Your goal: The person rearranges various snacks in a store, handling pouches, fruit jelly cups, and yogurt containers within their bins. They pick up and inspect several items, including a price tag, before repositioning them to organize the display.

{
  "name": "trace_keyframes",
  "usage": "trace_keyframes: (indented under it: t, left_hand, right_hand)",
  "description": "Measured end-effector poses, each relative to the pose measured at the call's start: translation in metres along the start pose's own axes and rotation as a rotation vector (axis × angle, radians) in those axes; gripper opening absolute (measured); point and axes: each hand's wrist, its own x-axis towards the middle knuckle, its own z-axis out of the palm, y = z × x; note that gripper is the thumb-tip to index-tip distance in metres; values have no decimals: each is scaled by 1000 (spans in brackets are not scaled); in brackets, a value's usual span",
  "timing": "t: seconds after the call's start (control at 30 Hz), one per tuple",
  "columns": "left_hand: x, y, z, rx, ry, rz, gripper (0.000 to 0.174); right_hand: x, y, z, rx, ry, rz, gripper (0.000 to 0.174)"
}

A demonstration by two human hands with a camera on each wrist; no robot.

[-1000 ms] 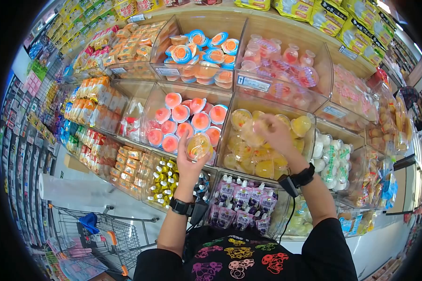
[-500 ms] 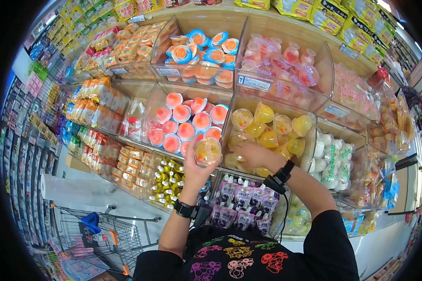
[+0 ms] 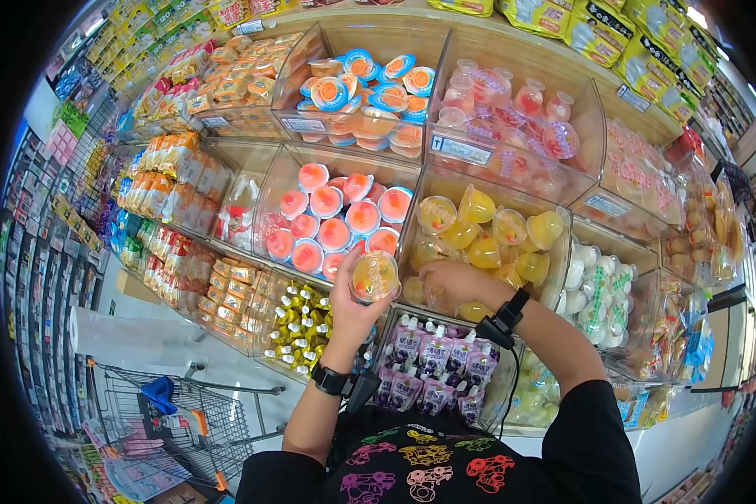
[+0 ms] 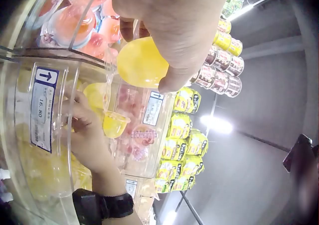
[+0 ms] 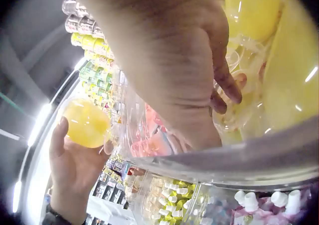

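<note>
My left hand point(image 3: 351, 307) grips a yellow jelly cup point(image 3: 374, 275), its clear round lid facing up in the head view. From the left wrist, the cup's smooth yellow side point(image 4: 142, 63) shows between thumb and fingers. My right hand point(image 3: 458, 281) is down inside the clear bin point(image 3: 554, 277) of yellow jelly cups, near its front left corner. In the right wrist view its bent fingers point(image 5: 230, 88) reach in among the clear-rimmed cups; I cannot tell whether they hold one. Several yellow jelly cups point(image 3: 477, 204) lie behind that hand.
Left of this bin are pink-orange jelly cups point(image 3: 363, 216). Purple spouted pouches point(image 3: 433, 353) stand below, with yellow-green spouted items point(image 3: 301, 315) to their left. White egg-shaped packs point(image 3: 596, 290) sit to the right. Clear dividers separate the bins. A shopping cart point(image 3: 185, 420) stands at lower left.
My right hand moved down and left from above the yellow jelly cups into the bin's front left corner. My left hand, still gripping its cup, shifted slightly right.
</note>
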Motion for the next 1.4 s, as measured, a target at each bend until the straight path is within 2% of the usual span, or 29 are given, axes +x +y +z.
trace_keyframes:
  t: [0.03,0.1,0.13,0.2,0.23,0.3,0.33,0.4,0.43,0.5,0.53,0.57,0.6,0.7,0.73,0.77,0.83,0.9,1.03,1.1,1.23,1.3,1.37,1.4]
  left_hand:
    - [0,0,0,-11,-2,-12,78]
    - [-1,-1,0,2,1,-8,78]
    - [0,-1,1,14,7,2,78]
    - [0,-3,0,30,11,5,77]
    - [-2,-3,0,45,15,5,77]
    - [-4,-3,3,-4,9,-20,76]
    - [-5,-2,4,-53,-1,-48,75]
    - [-7,-7,5,11,-73,-39,76]
    - [-7,-11,7,78,-139,-29,77]
    - [-4,-7,14,107,-138,54,78]
    - [0,7,16,274,-157,161,78]
    - [4,16,20,442,-175,267,79]
    - [7,19,25,438,-182,270,79]
    - [13,24,43,467,-269,214,80]
    - [13,18,49,601,-330,229,80]
    - [11,12,55,737,-392,246,80]
    - [7,3,61,768,-443,249,81]
    - [5,-8,67,943,-474,289,80]
    - [3,-14,74,1018,-487,275,81]
    - [5,-12,74,1035,-540,191,76]
    - [7,-8,79,1133,-532,180,67]
    - [9,-20,80,1313,-365,507,58]
    - [21,-55,78,1161,-475,397,56]
    - [18,-41,76,1216,-471,401,55]
  right_hand:
    - [-2,5,1,4,0,2,30]
    - [-7,13,0,238,270,14,16]
    - [-11,15,0,237,271,14,16]
    - [-18,17,-2,543,350,95,12]
    - [-21,8,-10,540,349,93,12]
    - [-33,-14,-27,911,349,493,14]
    - [-39,-17,-31,907,352,495,14]
    - [-51,-23,-35,1038,522,430,16]
    - [-57,-30,-37,1032,535,432,16]
    - [-69,-44,-37,887,774,510,16]
    - [-76,-45,-34,882,783,511,16]
    - [-87,-43,-29,865,906,524,16]
    - [-97,-44,-23,848,1030,539,16]
    - [-124,-55,-6,816,1154,643,16]
    - [-132,-56,3,870,1194,603,16]
    - [-139,-59,9,870,1206,608,16]
    - [-153,-67,20,863,1255,608,16]
    - [-166,-74,27,884,1293,607,16]
    - [-190,-80,41,870,1315,568,15]
    - [-199,-85,47,877,1308,547,14]
    - [-206,-92,54,887,1268,542,12]
    - [-207,-96,54,883,1270,554,10]
    - [-206,-104,44,875,1270,516,9]
    - [-207,-109,36,863,1274,498,8]
